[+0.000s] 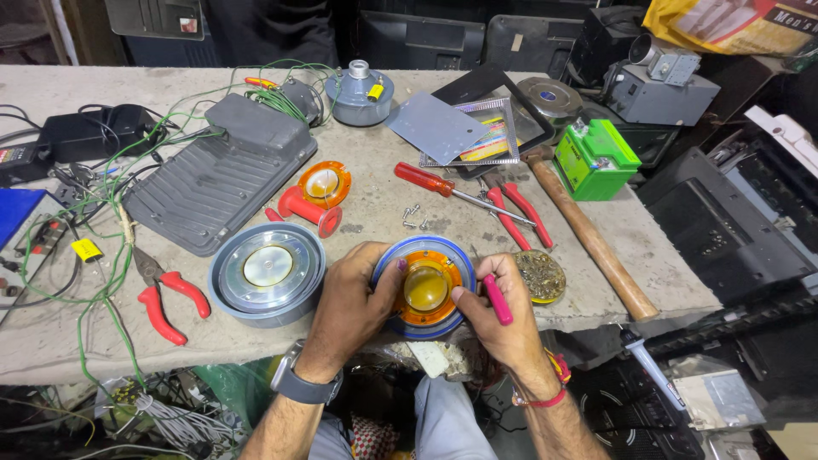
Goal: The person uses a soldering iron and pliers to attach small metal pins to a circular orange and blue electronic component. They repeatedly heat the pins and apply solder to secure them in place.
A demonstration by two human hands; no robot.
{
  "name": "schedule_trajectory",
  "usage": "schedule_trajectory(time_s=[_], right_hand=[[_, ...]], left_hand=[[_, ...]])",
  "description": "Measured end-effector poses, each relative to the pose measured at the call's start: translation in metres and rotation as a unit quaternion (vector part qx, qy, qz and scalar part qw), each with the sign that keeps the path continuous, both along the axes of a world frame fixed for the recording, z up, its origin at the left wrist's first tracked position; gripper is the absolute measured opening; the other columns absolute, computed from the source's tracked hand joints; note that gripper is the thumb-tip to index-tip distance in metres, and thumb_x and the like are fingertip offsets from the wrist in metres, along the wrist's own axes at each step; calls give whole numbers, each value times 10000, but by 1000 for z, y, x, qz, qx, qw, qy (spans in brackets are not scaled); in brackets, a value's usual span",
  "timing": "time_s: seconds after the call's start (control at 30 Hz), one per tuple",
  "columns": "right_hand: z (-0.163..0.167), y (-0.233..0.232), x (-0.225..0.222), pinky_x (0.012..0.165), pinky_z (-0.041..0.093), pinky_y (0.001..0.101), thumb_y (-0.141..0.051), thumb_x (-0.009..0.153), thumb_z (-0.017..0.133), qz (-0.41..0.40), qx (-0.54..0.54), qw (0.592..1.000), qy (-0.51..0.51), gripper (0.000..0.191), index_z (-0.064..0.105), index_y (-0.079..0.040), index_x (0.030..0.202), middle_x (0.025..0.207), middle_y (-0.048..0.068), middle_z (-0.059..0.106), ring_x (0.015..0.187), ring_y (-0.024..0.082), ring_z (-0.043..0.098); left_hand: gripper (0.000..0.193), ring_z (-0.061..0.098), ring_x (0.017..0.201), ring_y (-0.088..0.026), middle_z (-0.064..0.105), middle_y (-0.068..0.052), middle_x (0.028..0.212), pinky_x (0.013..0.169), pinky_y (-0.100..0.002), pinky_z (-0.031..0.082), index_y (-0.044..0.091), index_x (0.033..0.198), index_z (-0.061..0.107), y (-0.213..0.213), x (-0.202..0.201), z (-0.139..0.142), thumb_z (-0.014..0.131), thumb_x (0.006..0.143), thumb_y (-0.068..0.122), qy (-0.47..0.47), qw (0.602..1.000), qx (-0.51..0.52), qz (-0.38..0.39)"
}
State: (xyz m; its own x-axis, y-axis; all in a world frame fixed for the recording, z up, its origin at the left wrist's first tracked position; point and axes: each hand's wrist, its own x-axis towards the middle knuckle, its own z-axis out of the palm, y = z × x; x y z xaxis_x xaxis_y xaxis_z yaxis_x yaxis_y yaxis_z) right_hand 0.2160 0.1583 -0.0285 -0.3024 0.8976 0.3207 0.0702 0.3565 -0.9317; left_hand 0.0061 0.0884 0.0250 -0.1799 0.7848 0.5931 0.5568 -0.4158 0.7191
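A round blue speaker driver [443, 252] with an orange diaphragm ring and amber dome [425, 289] sits at the near edge of the concrete bench. My left hand [351, 302] grips its left side, thumb on the orange ring. My right hand [501, 313] rests on its right side, with a pink-handled tool [498, 299] held between the fingers and the thumb touching the ring.
A second grey round driver [267, 273] lies just left. Red-handled pliers [162, 298], a red screwdriver [426, 180], more red pliers [515, 213], loose screws [414, 215], a wooden-handled hammer [588, 238], a small dish of bits [542, 274], a green battery [595, 157] and tangled green wires [102, 255] lie around.
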Motion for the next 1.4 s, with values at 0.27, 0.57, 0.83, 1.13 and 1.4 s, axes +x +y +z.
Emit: schedule_trajectory(time_s=[0.27,0.57,0.83,1.13,1.4], right_hand=[[0,4,-4,553,364,188,-8,870,749,-8,5,1000,-9,306,493,-80,1020,799,-59,476,663,14,422],[-5,5,-3,582,426,184,-6,868,744,-14,-31,999,16,312,511,-63,1067,879,-25,589,696,14,503],[-7,5,-1,647,485,190,-25,876,761,-12,3,1000,10,309,535,-39,1087,944,5,628,785,29,562],[-4,-1,-3,631,486,199,-74,871,794,-51,33,998,-12,323,539,-39,1067,900,4,597,775,40,549],[7,-8,-1,562,451,202,-128,859,808,-61,59,993,-80,293,582,-37,1022,759,-20,595,667,36,523]], left_hand=[[159,719,738,-302,707,-180,859,648,-376,542,-1,983,693,2,-1,-4,657,954,151,-20,999,-30,15],[253,634,646,-79,722,-65,746,589,-278,525,11,1060,701,3,-1,-13,650,990,248,-107,991,-80,-21],[236,648,642,-110,721,-95,771,596,-292,523,1,1052,705,1,-2,-18,661,978,220,-84,992,-90,-9],[262,659,731,-118,737,-100,836,654,-295,544,-3,1104,707,5,-2,-11,644,1000,229,-104,991,-76,-36],[340,709,852,-102,763,-81,937,757,-276,571,-6,1154,695,21,-7,-10,613,1013,292,-115,990,-69,-36]])
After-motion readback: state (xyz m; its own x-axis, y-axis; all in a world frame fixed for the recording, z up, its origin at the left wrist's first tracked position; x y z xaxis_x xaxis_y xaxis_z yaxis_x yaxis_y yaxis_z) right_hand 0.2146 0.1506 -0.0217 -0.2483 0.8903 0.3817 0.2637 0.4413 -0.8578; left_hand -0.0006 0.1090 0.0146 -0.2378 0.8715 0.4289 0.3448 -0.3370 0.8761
